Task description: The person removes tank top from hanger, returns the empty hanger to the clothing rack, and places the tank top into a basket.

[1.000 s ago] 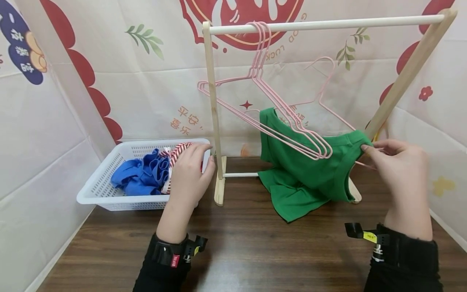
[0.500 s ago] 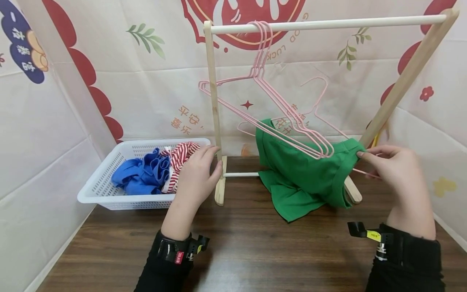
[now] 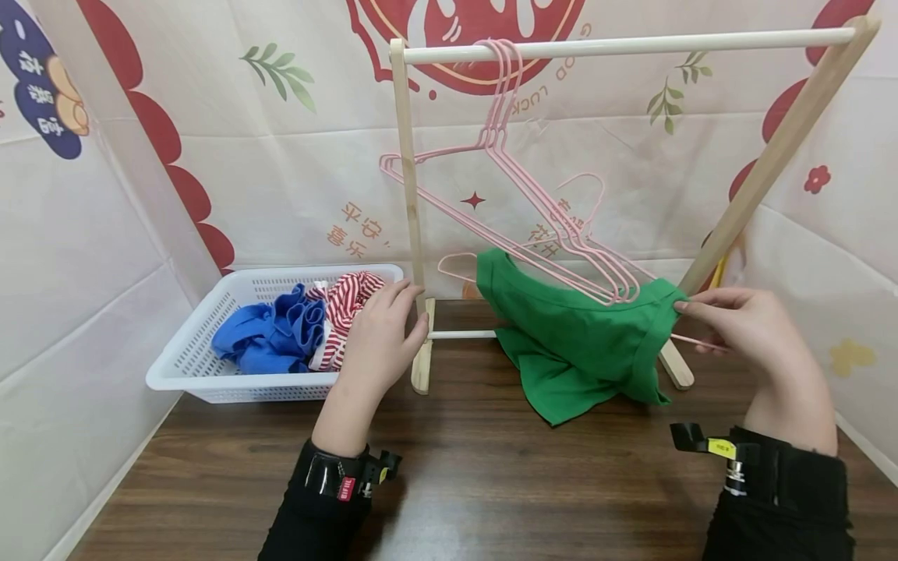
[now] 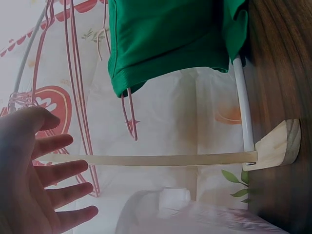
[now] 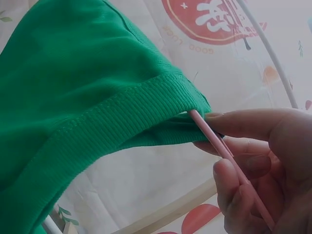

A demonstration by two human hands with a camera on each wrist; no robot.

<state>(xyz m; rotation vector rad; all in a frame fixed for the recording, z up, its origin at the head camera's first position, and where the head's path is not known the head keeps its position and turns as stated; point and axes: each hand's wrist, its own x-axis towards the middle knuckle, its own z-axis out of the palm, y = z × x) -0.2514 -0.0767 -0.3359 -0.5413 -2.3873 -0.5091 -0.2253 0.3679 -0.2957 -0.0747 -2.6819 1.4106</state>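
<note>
On my table [image 3: 491, 467] the basket [image 3: 203, 343] sits left of the rack [image 3: 414, 234]. Spare hangers [image 3: 505, 156] hang on its rail; the shirt [image 3: 568, 335] droops beneath them, touching the table.
</note>
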